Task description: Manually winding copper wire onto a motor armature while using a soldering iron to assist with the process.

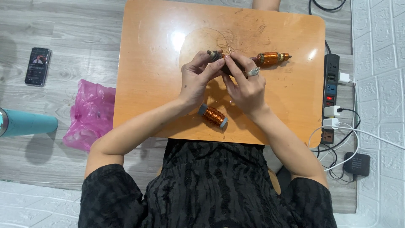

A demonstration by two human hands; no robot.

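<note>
While both hands meet mid-table, left hand and right hand pinch dark motor armature, likely winding fine wire. Copper wire spool near, wound armature right. Next move needs steady tension.

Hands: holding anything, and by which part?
Both hands, left and right, pinch a dark motor armature around its middle; its shaft end pokes out left.

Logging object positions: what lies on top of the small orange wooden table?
A copper-wire spool and a copper-wound motor armature lie on the orange table. The left hand and right hand hold a dark armature, mostly covered.
</note>
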